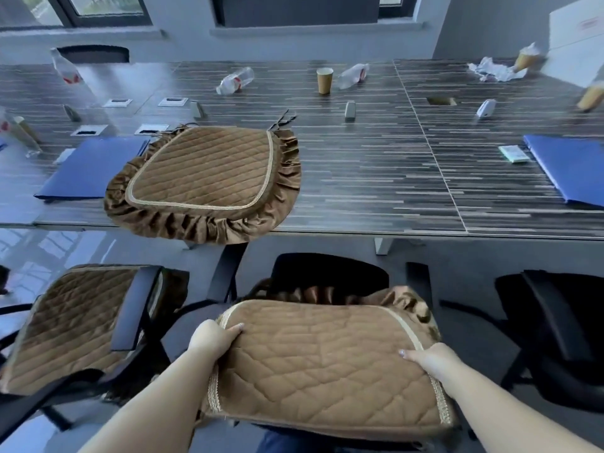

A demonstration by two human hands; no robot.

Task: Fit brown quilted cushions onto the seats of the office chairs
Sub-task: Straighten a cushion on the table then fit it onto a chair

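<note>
A brown quilted cushion [327, 364] with a ruffled skirt lies over the seat of the black office chair [330, 273] right below me. My left hand [214, 338] grips its left edge and my right hand [431, 359] grips its right edge. A second brown cushion [202, 178] lies flat on the striped table [376, 178], overhanging the near edge. To the left, another chair [134, 308] has a brown cushion [68, 325] on its seat. On the right stands a bare black chair [555, 315].
Two blue folders [91, 168] [572, 168] lie on the table. Further back are fallen water bottles [235, 80], a paper cup [324, 80], crumpled paper [493, 71] and a white box [575, 50]. Cable ports and small name stands dot the tabletop.
</note>
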